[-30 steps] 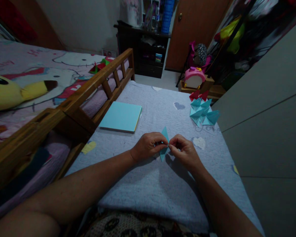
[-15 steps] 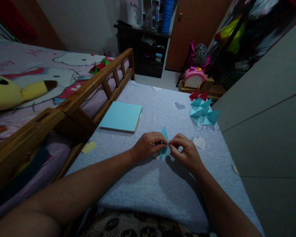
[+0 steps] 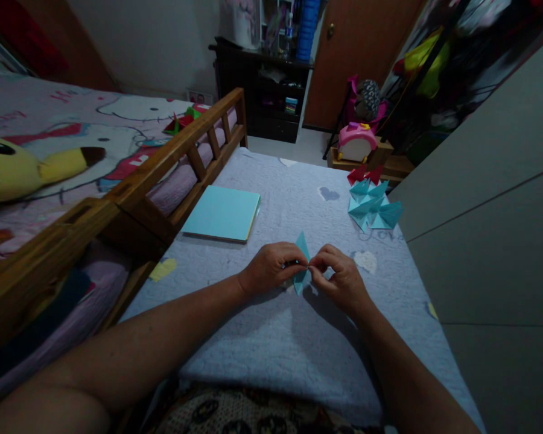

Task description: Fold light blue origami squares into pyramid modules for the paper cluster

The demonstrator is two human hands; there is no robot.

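A folded piece of light blue paper (image 3: 302,243) is pinched between my two hands, a little above the cloth-covered surface (image 3: 271,337). Its pointed ends stick out above and below my fingers. My left hand (image 3: 275,266) grips it from the left with thumb and forefinger. From the right, my right hand (image 3: 341,277) closes thumb and forefinger on its edge, the fingertips of both hands nearly touching. The fold under my fingers is hidden. Farther left lies a stack of square paper (image 3: 224,212), light blue on top.
Several folded light blue paper shapes (image 3: 371,205) and red ones (image 3: 364,175) stand at the far right corner. A wooden bed rail (image 3: 176,144) borders the left side, with a yellow plush toy (image 3: 31,172) beyond. A pale cabinet (image 3: 493,241) stands at the right.
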